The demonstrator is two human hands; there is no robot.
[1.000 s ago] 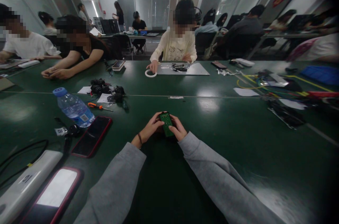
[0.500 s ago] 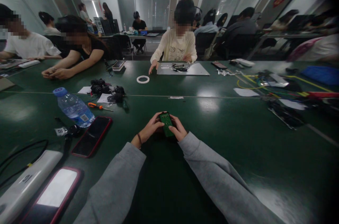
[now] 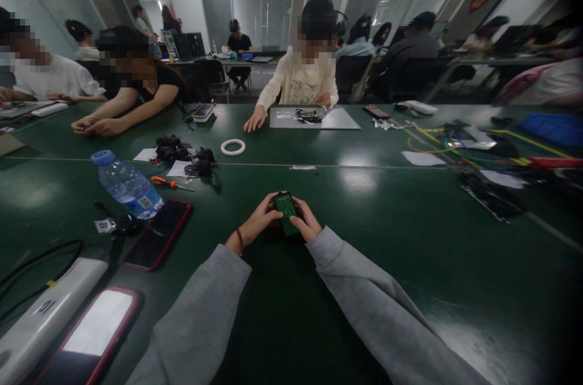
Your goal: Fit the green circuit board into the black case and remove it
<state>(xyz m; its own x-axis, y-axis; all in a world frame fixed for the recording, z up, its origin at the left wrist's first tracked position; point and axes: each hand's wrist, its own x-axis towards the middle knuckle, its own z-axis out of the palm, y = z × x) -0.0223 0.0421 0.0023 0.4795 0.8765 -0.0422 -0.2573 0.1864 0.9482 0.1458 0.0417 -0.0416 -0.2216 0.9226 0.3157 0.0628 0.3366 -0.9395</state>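
Between my two hands, low over the green table, is a small green circuit board [image 3: 286, 215] with a dark edge along its top. My left hand [image 3: 263, 216] grips its left side, the thumb lying on the face. On the right side, my right hand [image 3: 307, 219] holds it the same way with the thumb pressed near the edge. The fingers underneath are hidden. Left of my hands lie an orange-handled screwdriver [image 3: 170, 183] and a phone in a red case [image 3: 158, 234].
To the left are a water bottle [image 3: 127, 184], a white device [image 3: 52, 321], a second phone [image 3: 93, 336] and bundled black cables [image 3: 198, 161]. Across the table a person [image 3: 310, 72] sits behind a grey board [image 3: 344, 119], near a white tape roll [image 3: 232, 147]. Wires [image 3: 437, 142] lie at right.
The white tape roll has shifted left and slightly nearer, and the person across has reached a hand leftward behind it. My hands and the circuit board have stayed put.
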